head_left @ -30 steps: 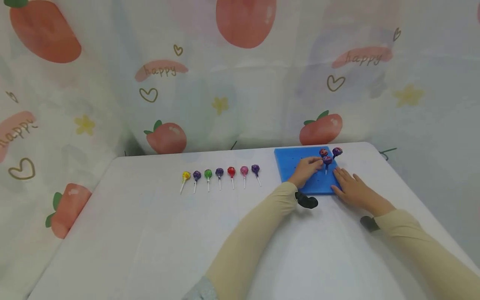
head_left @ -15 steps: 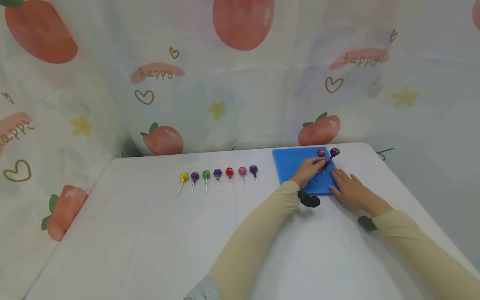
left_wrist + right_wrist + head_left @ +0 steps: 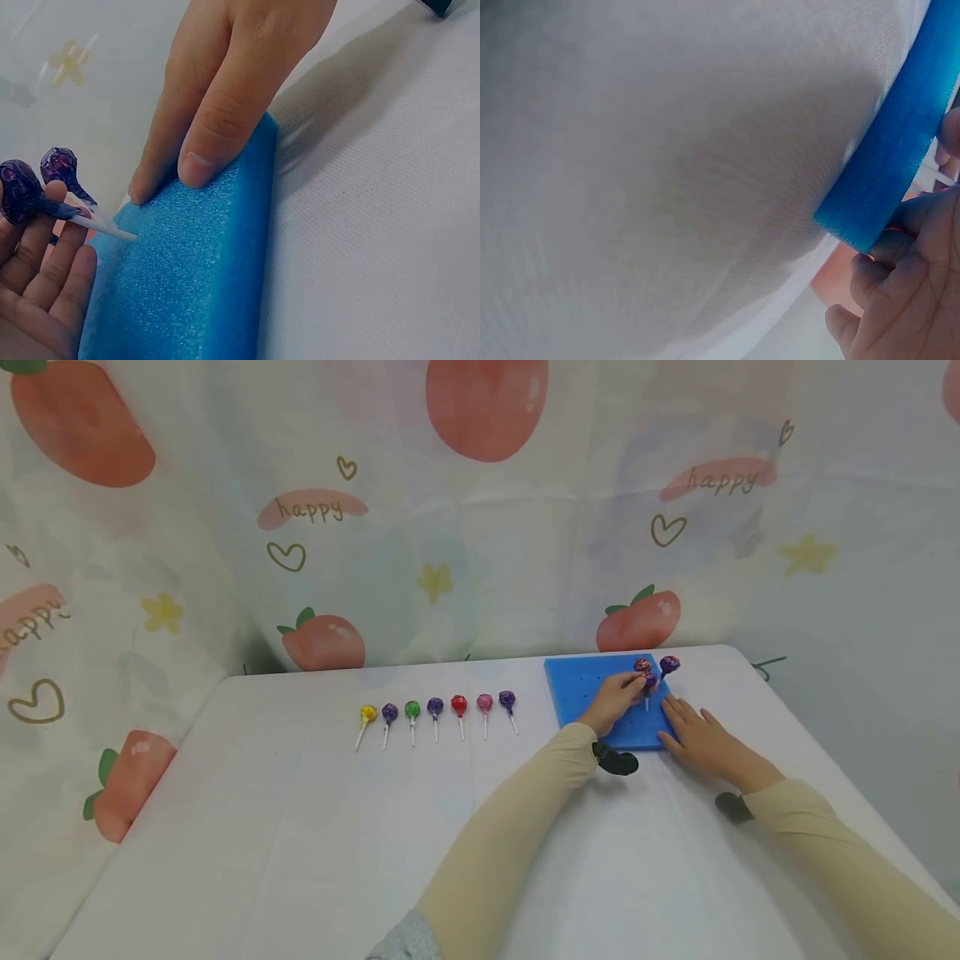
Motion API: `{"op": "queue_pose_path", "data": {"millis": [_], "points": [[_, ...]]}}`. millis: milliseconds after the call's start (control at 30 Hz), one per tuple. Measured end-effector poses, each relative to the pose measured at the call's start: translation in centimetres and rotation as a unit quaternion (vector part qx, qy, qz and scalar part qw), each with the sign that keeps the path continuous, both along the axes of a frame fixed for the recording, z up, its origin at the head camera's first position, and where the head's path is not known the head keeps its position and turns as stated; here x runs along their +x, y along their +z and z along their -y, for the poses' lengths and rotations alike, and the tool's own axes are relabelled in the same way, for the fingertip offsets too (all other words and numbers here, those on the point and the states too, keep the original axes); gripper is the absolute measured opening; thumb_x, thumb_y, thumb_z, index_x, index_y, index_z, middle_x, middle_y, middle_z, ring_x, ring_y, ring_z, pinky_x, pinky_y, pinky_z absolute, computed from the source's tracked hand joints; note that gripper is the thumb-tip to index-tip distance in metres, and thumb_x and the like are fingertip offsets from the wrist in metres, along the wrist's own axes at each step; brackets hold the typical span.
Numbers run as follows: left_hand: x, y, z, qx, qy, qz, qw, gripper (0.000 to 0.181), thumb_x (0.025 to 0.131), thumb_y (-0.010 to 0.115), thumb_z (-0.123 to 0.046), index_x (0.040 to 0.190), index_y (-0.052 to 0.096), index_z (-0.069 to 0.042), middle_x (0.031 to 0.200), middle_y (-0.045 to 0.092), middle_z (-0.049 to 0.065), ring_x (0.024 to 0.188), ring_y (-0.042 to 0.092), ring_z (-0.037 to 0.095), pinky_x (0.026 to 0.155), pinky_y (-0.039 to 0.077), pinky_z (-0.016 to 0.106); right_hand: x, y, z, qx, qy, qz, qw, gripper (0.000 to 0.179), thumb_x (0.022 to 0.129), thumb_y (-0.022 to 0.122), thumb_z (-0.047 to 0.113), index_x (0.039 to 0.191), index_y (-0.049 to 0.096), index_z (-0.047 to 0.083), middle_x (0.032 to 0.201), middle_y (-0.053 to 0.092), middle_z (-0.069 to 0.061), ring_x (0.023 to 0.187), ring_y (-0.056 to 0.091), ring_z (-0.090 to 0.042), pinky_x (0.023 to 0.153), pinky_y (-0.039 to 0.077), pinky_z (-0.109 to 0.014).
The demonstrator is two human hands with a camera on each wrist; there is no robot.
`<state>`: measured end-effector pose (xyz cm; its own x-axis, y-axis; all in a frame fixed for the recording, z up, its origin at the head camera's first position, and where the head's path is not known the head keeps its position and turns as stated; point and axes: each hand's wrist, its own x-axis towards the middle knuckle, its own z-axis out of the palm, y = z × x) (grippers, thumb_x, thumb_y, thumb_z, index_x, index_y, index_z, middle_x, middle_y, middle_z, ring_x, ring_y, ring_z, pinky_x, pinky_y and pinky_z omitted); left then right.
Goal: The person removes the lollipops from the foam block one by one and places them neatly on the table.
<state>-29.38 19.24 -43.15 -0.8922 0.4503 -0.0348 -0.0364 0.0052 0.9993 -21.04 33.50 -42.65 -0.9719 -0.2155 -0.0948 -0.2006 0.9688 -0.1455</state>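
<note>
My left hand [image 3: 613, 700] pinches a purple-wrapped lollipop [image 3: 649, 682] above the right part of a blue foam board [image 3: 573, 693]. In the left wrist view its white stick [image 3: 112, 229] slants down toward the foam; whether the tip touches is unclear. A second purple lollipop [image 3: 670, 665] and a red one [image 3: 642, 665] stand upright at the board's far right. My right hand [image 3: 705, 739] rests with straight fingers on the board's right edge. Small dark holes show in the foam.
Left of the board, several lollipops lie in a row on the white table [image 3: 300, 827], from a yellow one [image 3: 367, 714] to a purple one [image 3: 507, 700]. A patterned curtain [image 3: 510, 552] hangs behind the table's far edge.
The held lollipop and my left fingers have shifted slightly left over the board. My right hand stays on the board's edge. The whole head view has moved a little.
</note>
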Motion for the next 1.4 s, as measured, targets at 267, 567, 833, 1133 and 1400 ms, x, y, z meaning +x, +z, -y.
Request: {"op": "queue_pose_path", "data": {"millis": [267, 567, 833, 1133, 1400], "points": [[-0.2, 0.5, 0.7, 0.032, 0.006, -0.002, 0.9995, 0.038, 0.099, 0.046, -0.023, 0.130, 0.054, -0.004, 0.127, 0.060, 0.012, 0.116, 0.060, 0.021, 0.096, 0.051, 0.028, 0.0, -0.2, 0.0, 0.006, -0.001, -0.006, 1.0000, 0.068, 0.099, 0.042, 0.033, 0.140, 0.021, -0.017, 0.146, 0.019, -0.038, 0.135, 0.017, -0.053, 0.109, 0.012, -0.069], [0.2, 1.1, 2.8, 0.056, -0.031, -0.013, 0.9979, 0.037, 0.100, 0.045, -0.022, 0.126, 0.056, 0.000, 0.120, 0.064, 0.018, 0.112, 0.062, 0.023, 0.097, 0.050, 0.032, 0.0, -0.3, 0.1, 0.007, -0.005, -0.001, 1.0000, 0.068, 0.098, 0.043, 0.032, 0.139, 0.021, -0.018, 0.146, 0.018, -0.039, 0.135, 0.017, -0.053, 0.109, 0.012, -0.069], [1.2, 1.5, 5.9, 0.072, -0.060, 0.022, 0.9954, 0.035, 0.100, 0.044, -0.020, 0.123, 0.057, 0.003, 0.120, 0.063, 0.022, 0.115, 0.060, 0.029, 0.099, 0.048, 0.038, 0.2, 0.1, 0.2, 0.002, -0.009, 0.015, 0.9999, 0.069, 0.099, 0.040, 0.034, 0.140, 0.018, -0.017, 0.146, 0.016, -0.039, 0.136, 0.015, -0.052, 0.109, 0.010, -0.068], [1.3, 1.6, 10.4, 0.061, -0.075, 0.021, 0.9951, 0.037, 0.101, 0.043, -0.021, 0.131, 0.052, -0.003, 0.123, 0.061, 0.021, 0.116, 0.060, 0.030, 0.100, 0.047, 0.041, -0.1, -0.2, 0.4, 0.000, -0.018, 0.022, 0.9996, 0.072, 0.098, 0.042, 0.033, 0.141, 0.015, -0.017, 0.147, 0.013, -0.038, 0.137, 0.012, -0.052, 0.110, 0.008, -0.068], [1.0, 1.1, 13.7, 0.045, -0.072, 0.029, 0.9959, 0.035, 0.100, 0.043, -0.020, 0.132, 0.053, -0.007, 0.122, 0.061, 0.022, 0.112, 0.062, 0.031, 0.100, 0.047, 0.040, -0.4, -0.5, 0.8, 0.002, -0.019, 0.013, 0.9997, 0.071, 0.098, 0.041, 0.033, 0.141, 0.015, -0.017, 0.147, 0.014, -0.038, 0.137, 0.013, -0.052, 0.110, 0.009, -0.067]]}}
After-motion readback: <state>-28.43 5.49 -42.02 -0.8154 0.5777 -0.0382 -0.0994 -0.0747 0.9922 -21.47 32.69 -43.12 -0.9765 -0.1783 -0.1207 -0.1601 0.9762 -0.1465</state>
